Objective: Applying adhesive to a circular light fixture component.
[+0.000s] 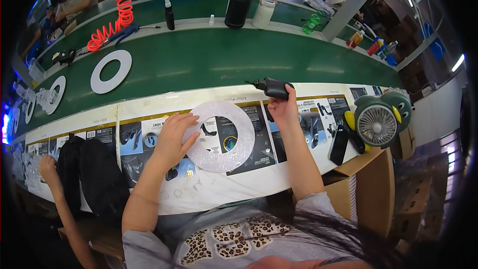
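Observation:
A white speckled flat ring point(244, 152) lies on the printed cardboard sheets in front of me. My left hand point(175, 137) rests on the ring's left side, fingers stretched over its rim and thumb apart from them. To the right, my right hand point(283, 107) is closed around a small black bottle point(276, 88). The bottle is tipped on its side, and its thin dark nozzle points left, beyond the ring's far edge. Printed cardboard shows through the ring's hole.
Further white rings point(125, 72) lie on the green belt point(199, 60). A black bottle point(239, 5) and white jar point(264, 12) stand on the far ledge. To my right are a phone point(339, 145) and green fan point(377, 125). Another person's hand point(48, 168) is at left beside black cloth point(102, 177).

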Available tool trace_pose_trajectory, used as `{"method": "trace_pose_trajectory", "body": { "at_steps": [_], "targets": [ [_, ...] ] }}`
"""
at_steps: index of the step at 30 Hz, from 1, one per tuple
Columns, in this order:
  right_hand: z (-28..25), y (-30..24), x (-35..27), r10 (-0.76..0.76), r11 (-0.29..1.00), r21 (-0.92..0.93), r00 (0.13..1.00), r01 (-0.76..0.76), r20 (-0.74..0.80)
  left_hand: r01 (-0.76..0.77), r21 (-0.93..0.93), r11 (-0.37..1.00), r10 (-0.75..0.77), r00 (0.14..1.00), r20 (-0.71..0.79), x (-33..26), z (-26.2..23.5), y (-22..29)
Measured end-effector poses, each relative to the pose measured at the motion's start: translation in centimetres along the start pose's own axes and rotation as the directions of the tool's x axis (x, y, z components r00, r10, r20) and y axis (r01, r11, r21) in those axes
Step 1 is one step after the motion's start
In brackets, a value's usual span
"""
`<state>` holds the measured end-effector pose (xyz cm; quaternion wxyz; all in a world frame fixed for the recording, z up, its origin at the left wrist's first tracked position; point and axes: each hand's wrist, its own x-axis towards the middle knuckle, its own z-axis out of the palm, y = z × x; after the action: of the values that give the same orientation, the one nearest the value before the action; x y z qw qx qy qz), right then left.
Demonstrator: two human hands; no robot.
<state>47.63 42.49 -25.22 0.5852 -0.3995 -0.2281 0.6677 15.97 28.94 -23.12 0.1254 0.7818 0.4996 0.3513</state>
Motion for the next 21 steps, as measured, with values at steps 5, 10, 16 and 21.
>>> {"method": "trace_pose_trajectory", "body": {
  "at_steps": [5,10,16,21],
  "targets": [
    [0.8,-0.1,-0.8,0.139,0.972,0.182,0.988,-0.149,0.065,-0.009,0.001,1.0,0.009,1.0,-0.013,-0.1,0.1,-0.1],
    [0.6,-0.2,-0.5,0.108,0.983,0.122,0.972,-0.135,0.208,-0.008,-0.009,1.0,0.008,1.0,0.008,0.1,-0.2,0.2],
    [0.1,0.5,0.1,-0.084,0.993,-0.069,0.988,0.094,0.126,-0.029,-0.003,1.0,0.029,1.0,0.004,0.1,0.3,0.1],
    [1.0,0.6,-0.3,-0.306,0.863,-0.375,0.941,0.338,0.143,-0.016,0.003,1.0,0.016,1.0,-0.003,-0.1,0.2,0.0]
  ]
}}
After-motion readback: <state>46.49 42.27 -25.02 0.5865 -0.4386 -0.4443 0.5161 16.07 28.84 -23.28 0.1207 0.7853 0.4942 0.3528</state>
